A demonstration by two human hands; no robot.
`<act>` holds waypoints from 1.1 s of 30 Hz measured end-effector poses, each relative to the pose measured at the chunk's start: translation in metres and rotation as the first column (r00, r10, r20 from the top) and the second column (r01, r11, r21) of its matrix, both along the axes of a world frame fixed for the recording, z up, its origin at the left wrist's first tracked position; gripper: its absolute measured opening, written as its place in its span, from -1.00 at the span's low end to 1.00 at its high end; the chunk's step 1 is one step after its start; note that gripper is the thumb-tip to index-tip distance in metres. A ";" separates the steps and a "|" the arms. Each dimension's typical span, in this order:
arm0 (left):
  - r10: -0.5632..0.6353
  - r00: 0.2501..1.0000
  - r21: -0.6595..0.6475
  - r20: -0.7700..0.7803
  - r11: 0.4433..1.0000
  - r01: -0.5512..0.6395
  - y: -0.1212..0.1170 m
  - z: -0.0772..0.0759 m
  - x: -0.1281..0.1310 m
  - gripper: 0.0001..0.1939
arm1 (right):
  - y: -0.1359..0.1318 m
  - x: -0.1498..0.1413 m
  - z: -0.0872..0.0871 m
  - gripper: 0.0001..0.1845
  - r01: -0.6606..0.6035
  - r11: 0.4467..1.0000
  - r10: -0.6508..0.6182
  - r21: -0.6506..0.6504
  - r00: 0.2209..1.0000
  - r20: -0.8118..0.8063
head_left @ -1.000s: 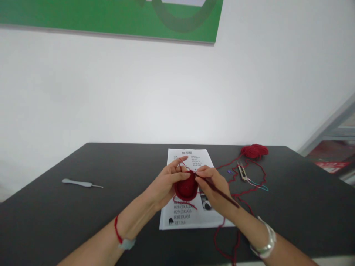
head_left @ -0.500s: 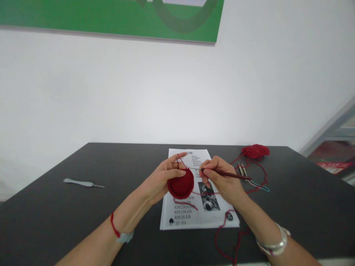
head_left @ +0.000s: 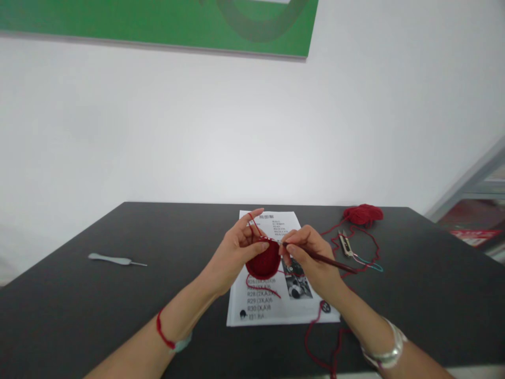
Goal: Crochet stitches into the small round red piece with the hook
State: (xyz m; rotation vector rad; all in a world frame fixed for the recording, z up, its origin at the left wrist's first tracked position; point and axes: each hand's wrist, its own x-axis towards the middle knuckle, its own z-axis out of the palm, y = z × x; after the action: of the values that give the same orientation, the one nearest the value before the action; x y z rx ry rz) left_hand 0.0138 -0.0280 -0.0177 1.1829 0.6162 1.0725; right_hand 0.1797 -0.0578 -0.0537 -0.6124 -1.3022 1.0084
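Currently, a red crocheted disc (head_left: 263, 263) is being gripped by the left hand (head_left: 234, 252) just above a printed pattern sheet (head_left: 292, 313); its lower fingers (head_left: 256, 245) are closed on the rim, while the raised forefinger is being looped with red yarn (head_left: 329, 231). A dark crochet hook (head_left: 325, 258) is being pinched by the closed right hand (head_left: 307, 252), its tip held at the disc's edge. The yarn is being led from a yarn ball (head_left: 363, 213) on a dark table (head_left: 79, 295), beside thread snips (head_left: 345, 243).

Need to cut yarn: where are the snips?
In the head view, the snips lie on the table, right of the printed sheet, just below the red yarn ball.
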 end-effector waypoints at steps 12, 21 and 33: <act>0.106 0.992 0.151 -0.073 0.984 -0.094 -0.004 -0.003 0.003 -0.36 | 0.002 -0.002 0.010 -0.79 -0.024 0.996 0.008 -0.087 0.985 -0.175; 0.150 0.987 0.128 -0.058 0.982 -0.142 -0.008 0.000 0.008 -0.20 | -0.006 -0.006 -0.005 -0.86 0.195 0.974 -0.199 0.119 0.980 0.019; 0.072 0.997 -0.001 0.039 0.997 -0.072 -0.004 -0.005 0.005 -0.19 | 0.001 -0.005 0.014 -0.76 -0.192 0.966 0.122 -0.171 0.928 -0.352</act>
State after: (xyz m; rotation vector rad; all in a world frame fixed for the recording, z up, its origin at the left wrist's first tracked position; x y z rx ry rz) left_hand 0.0184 -0.0316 -0.0230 1.1443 0.6328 1.1542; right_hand 0.1747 -0.0566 -0.0398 -0.4645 -0.9598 1.3284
